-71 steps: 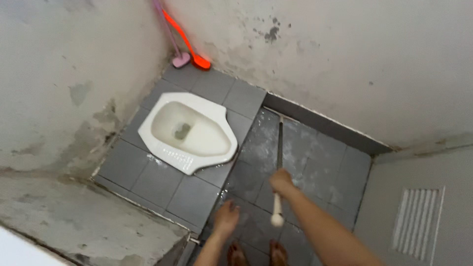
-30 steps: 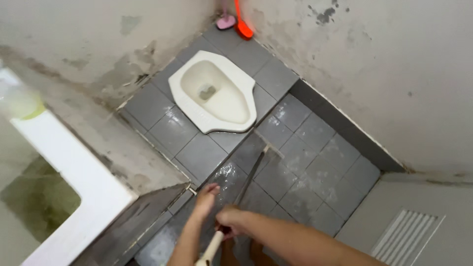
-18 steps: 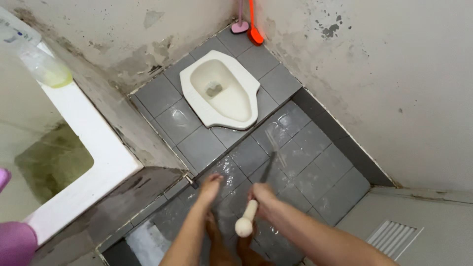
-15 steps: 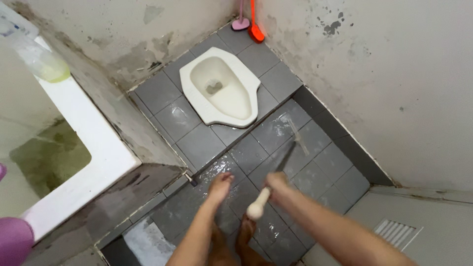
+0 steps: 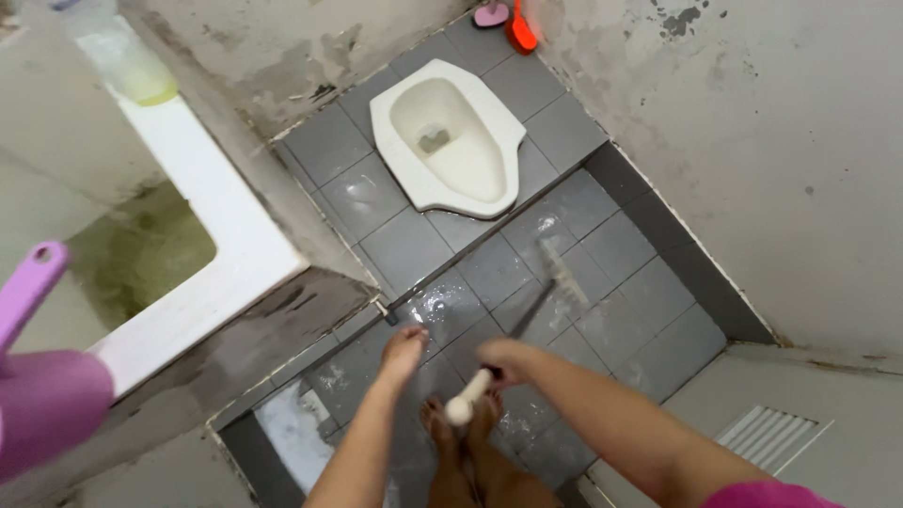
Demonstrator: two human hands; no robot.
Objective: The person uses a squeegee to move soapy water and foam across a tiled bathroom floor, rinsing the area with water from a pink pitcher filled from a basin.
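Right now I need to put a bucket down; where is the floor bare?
Bare tiles lie between the brush head and the grey door, and left of the squat pan. It is crowded by the feet, right hand and left hand.

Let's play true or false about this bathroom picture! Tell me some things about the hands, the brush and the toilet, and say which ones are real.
1. The right hand holds a long-handled floor brush. True.
2. The left hand grips the brush handle too. False: it hangs free beside the handle, touching nothing.
3. The squat toilet is white. True.
4. The brush head is inside the toilet bowl. False: it rests on the wet grey floor tiles, below the toilet's step.
5. A purple scoop shows at the left edge. True.
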